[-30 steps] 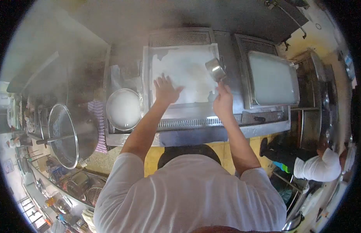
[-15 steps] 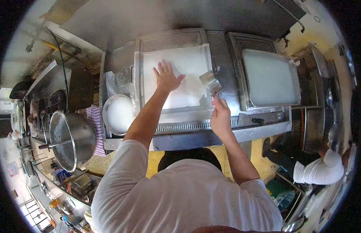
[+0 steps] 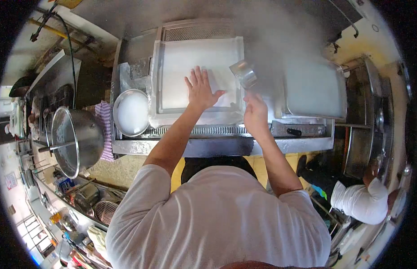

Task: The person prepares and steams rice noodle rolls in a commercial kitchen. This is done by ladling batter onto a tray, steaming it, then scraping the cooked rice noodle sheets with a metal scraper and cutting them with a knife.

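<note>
A white sheet, apparently cloth, (image 3: 172, 117) lies over the rectangular steamer frame in front of me, its edges overhanging. My left hand (image 3: 201, 92) is spread flat, palm down, on or just above the sheet; contact cannot be made out. My right hand (image 3: 256, 112) is closed around the handle of a metal ladle (image 3: 243, 74) with a deep, straight-sided cup. The cup is tilted over the sheet's right edge, and its inside is not clearly visible. Left of the sheet stands a round metal bowl (image 3: 132, 112) of white liquid.
A steam-veiled rectangular tray (image 3: 316, 94) sits on the right steamer. A black-handled tool (image 3: 293, 132) lies on the front ledge. A large steel pot (image 3: 85, 143) and striped cloth (image 3: 104, 130) are at left. Another person (image 3: 363, 199) is at far right.
My view has shifted, so the counter sits higher. The sheet now reaches nearer the front, with the frame's outline showing through. Steam has thickened over the right tray. The ladle stays in my right hand.
</note>
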Tool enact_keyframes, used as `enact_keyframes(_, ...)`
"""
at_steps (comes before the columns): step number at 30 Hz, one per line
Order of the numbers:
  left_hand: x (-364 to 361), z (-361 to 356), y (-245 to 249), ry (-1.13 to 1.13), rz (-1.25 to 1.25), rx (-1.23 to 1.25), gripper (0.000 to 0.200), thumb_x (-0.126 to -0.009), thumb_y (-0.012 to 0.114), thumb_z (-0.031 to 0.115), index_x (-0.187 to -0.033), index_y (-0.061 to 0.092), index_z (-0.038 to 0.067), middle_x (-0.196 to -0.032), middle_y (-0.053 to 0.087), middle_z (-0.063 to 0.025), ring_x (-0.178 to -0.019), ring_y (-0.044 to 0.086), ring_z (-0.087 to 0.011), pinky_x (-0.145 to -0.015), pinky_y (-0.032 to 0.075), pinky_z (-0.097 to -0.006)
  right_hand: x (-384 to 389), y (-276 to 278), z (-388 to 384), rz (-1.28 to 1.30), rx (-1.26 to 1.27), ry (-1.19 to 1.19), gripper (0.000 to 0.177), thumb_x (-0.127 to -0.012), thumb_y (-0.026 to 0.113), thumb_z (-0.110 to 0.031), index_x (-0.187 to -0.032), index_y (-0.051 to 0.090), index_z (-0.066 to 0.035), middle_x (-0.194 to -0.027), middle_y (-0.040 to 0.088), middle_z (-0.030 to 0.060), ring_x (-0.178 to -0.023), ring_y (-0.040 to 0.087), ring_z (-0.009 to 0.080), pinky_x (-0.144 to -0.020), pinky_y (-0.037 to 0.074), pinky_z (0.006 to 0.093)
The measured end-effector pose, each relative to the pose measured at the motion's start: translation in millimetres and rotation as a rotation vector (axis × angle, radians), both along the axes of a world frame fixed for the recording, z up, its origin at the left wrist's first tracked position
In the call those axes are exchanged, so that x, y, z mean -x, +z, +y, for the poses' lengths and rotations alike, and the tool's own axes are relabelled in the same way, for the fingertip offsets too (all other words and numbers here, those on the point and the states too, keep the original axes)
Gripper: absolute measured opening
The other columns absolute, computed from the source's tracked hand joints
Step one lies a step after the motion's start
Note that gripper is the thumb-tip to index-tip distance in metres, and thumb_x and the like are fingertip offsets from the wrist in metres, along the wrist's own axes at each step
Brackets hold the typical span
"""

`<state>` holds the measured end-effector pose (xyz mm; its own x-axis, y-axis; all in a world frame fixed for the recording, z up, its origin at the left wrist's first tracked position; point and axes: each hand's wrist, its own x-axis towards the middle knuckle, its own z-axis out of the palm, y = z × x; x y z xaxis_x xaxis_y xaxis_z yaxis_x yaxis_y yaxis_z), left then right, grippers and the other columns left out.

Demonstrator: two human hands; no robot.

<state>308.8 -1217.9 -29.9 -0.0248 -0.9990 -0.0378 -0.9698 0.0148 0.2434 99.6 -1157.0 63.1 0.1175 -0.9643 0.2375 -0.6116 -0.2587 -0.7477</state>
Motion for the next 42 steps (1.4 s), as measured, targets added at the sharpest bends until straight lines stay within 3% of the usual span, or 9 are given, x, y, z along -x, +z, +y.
enact_keyframes(10, -29, 22, 8, 0.141, -0.052, 0.036, 0.116, -0.084, 0.060, 0.075, -0.158, 0.020, -0.005, -0.166, 0.009, -0.0299, -0.154, 0.005, -0.0472, -0.120, 0.007, -0.0675, 13, -20, -3, -0.047, -0.116, 0.081, 0.042, -0.088, 0.049, 0.011, -0.127, 0.063, 0.005, -0.103, 0.065, 0.0190, -0.095, 0.065, 0.0315, -0.086, 0.051, 0.0383)
enact_keyframes(12, -44, 25, 12, 0.174, -0.054, 0.016, 0.116, -0.083, 0.061, 0.074, -0.158, 0.022, -0.005, -0.165, 0.011, -0.0298, -0.154, 0.007, -0.0469, -0.120, 0.008, -0.0672, 16, -24, 0, -0.020, -0.091, 0.100, 0.048, -0.082, 0.047, 0.014, -0.127, 0.062, 0.004, -0.101, 0.064, 0.0214, -0.094, 0.064, 0.0369, -0.083, 0.052, 0.0404)
enact_keyframes(14, -53, 30, 12, 0.031, -0.129, -0.034, 0.115, -0.082, 0.064, 0.073, -0.157, 0.024, -0.005, -0.166, 0.012, -0.0289, -0.154, 0.008, -0.0466, -0.120, 0.009, -0.0672, 17, -26, 2, 0.019, -0.101, 0.101, 0.047, -0.082, 0.048, 0.014, -0.126, 0.063, 0.005, -0.100, 0.064, 0.0211, -0.093, 0.064, 0.0366, -0.082, 0.052, 0.0400)
enact_keyframes(20, -97, 40, 29, 0.221, 0.019, 0.004, 0.109, -0.083, 0.065, 0.071, -0.157, 0.028, 0.000, -0.166, 0.016, -0.0256, -0.155, 0.012, -0.0410, -0.121, 0.011, -0.0655, 15, -23, 11, 0.125, -0.046, 0.094, 0.044, -0.083, 0.050, 0.011, -0.123, 0.065, 0.004, -0.097, 0.064, 0.0203, -0.090, 0.065, 0.0364, -0.080, 0.052, 0.0409)
enact_keyframes(23, -171, 43, -16, 0.400, 0.154, 0.330, 0.083, -0.088, 0.066, 0.061, -0.141, 0.052, -0.002, -0.149, 0.048, -0.0245, -0.139, 0.043, -0.0431, -0.115, 0.031, -0.0581, 8, -14, 13, 0.205, -0.040, 0.102, 0.043, -0.083, 0.051, 0.011, -0.123, 0.065, 0.003, -0.098, 0.064, 0.0197, -0.092, 0.065, 0.0365, -0.082, 0.052, 0.0422)
enact_keyframes(26, -255, 73, -38, 0.610, 0.140, 0.293, 0.057, -0.092, 0.063, 0.045, -0.127, 0.063, 0.000, -0.135, 0.061, -0.0209, -0.124, 0.057, -0.0380, -0.107, 0.039, -0.0544, -4, 6, 19, 0.276, -0.021, 0.148, 0.044, -0.082, 0.050, 0.011, -0.123, 0.066, 0.003, -0.099, 0.065, 0.0188, -0.094, 0.065, 0.0365, -0.083, 0.052, 0.0431)
enact_keyframes(32, -309, 158, -63, 0.618, -0.232, -0.207, 0.033, -0.091, 0.058, 0.027, -0.116, 0.073, 0.012, -0.130, 0.065, -0.0141, -0.123, 0.059, -0.0326, -0.111, 0.035, -0.0587, -32, 24, 36, 0.326, -0.001, 0.235, 0.040, -0.086, 0.048, 0.008, -0.121, 0.066, 0.004, -0.099, 0.064, 0.0209, -0.094, 0.065, 0.0368, -0.085, 0.051, 0.0404)
enact_keyframes(36, -309, 187, -71, 0.531, -0.075, 0.056, 0.026, -0.086, 0.059, 0.017, -0.105, 0.076, 0.014, -0.107, 0.073, -0.0101, -0.109, 0.067, -0.0337, -0.111, 0.033, -0.0608, -48, 27, 48, 0.452, 0.022, 0.211, 0.040, -0.086, 0.049, 0.008, -0.121, 0.067, 0.004, -0.100, 0.065, 0.0218, -0.094, 0.065, 0.0384, -0.085, 0.051, 0.0421)
enact_keyframes(42, -294, 244, -39, 0.590, 0.055, 0.221, 0.015, -0.084, 0.070, 0.022, -0.096, 0.078, 0.017, -0.128, 0.063, -0.0090, -0.125, 0.054, -0.0303, -0.113, 0.033, -0.0544, -64, 9, 52, 0.600, 0.180, 0.165, 0.040, -0.084, 0.050, 0.009, -0.119, 0.068, 0.005, -0.097, 0.066, 0.0226, -0.088, 0.065, 0.0396, -0.081, 0.051, 0.0442)
